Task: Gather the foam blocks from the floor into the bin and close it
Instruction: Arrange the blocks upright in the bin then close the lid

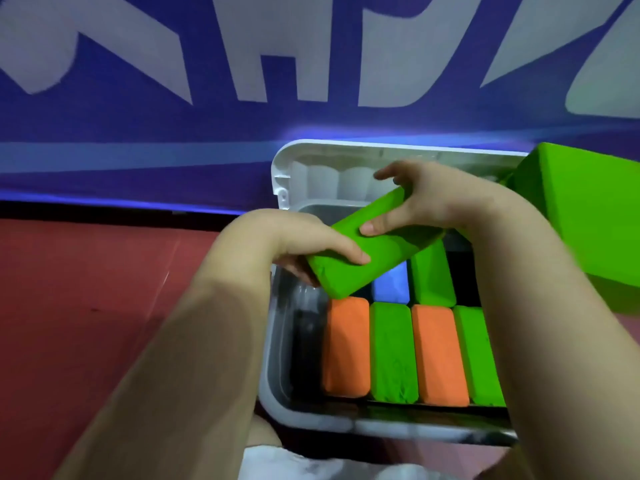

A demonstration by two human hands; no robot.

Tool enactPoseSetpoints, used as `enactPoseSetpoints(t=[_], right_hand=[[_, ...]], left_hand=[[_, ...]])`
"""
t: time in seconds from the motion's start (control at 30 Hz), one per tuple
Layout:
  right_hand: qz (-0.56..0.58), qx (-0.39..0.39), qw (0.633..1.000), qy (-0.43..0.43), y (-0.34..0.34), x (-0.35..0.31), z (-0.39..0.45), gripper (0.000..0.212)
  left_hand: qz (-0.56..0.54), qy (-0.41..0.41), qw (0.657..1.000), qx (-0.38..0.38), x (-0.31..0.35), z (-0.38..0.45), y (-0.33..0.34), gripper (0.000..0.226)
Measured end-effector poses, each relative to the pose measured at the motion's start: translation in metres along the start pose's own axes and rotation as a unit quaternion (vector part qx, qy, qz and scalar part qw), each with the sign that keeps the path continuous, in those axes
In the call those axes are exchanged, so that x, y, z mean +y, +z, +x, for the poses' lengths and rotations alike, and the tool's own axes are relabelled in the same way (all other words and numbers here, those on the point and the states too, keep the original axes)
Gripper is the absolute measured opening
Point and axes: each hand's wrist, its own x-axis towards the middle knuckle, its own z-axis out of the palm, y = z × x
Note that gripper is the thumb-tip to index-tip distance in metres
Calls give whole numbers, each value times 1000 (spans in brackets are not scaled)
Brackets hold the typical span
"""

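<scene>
A grey plastic bin point(277, 341) stands open on a red floor point(86, 306), its lid point(311, 168) tipped back against a blue banner point(138, 126); closing is yet to come. A large green block point(581, 216) waits just beside the bin's right edge. Inside, a near row of orange and green foam blocks point(391, 351) is packed side by side (a blue one shows behind). Above them, the left hand point(304, 247) and right hand point(415, 202) each grip an end of a green foam block point(367, 251), fingers curled round it, tilted over the unfilled far row.

Matt foam blocks point(381, 351) (glossy plastic bin point(277, 341)).
</scene>
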Motion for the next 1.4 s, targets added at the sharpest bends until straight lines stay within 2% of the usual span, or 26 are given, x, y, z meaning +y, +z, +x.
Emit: enactPoseSetpoints(t=[0.1, 0.23, 0.3, 0.4, 0.5, 0.67, 0.77, 0.9, 0.97, 1.07, 1.17, 1.3, 1.4], right_hand=[[124, 115, 985, -28, 14, 0, 20, 97], [170, 211, 962, 34, 31, -13, 47, 95], [156, 214, 964, 36, 36, -20, 57, 93], [148, 187, 971, -11, 36, -26, 67, 84], [156, 163, 973, -47, 35, -28, 72, 75], [179, 168, 966, -77, 41, -16, 85, 54], [217, 173, 958, -67, 47, -4, 92, 50], [131, 135, 981, -58, 59, 12, 103, 51], [102, 101, 989, -35, 66, 21, 106, 54], [104, 14, 994, 12, 73, 29, 108, 69], [-17, -48, 999, 14, 74, 32, 114, 77], [-237, -81, 968, 23, 81, 24, 130, 64], [-298, -100, 949, 21, 89, 18, 143, 58]], left_hand=[[-154, 33, 987, 11, -13, 15, -2, 39], [-275, 55, 960, 2, -17, 20, -13, 27], [-280, 52, 959, 6, -19, 21, -16, 38], [-215, 29, 976, 12, -21, 22, -18, 56], [-179, 8, 984, 13, -20, 25, -20, 65], [-186, 36, 981, 45, -17, 38, -19, 57], [-187, 34, 981, 46, -15, 48, -19, 47], [-173, 19, 983, 50, -13, 67, -15, 31], [-150, 2, 988, 37, -15, 78, -13, 38], [-96, -33, 995, 11, -22, 96, -8, 44], [-55, -50, 997, -9, -27, 119, -2, 44], [17, -101, 994, -37, -27, 145, 4, 57], [98, -116, 988, -44, -24, 157, 1, 57]])
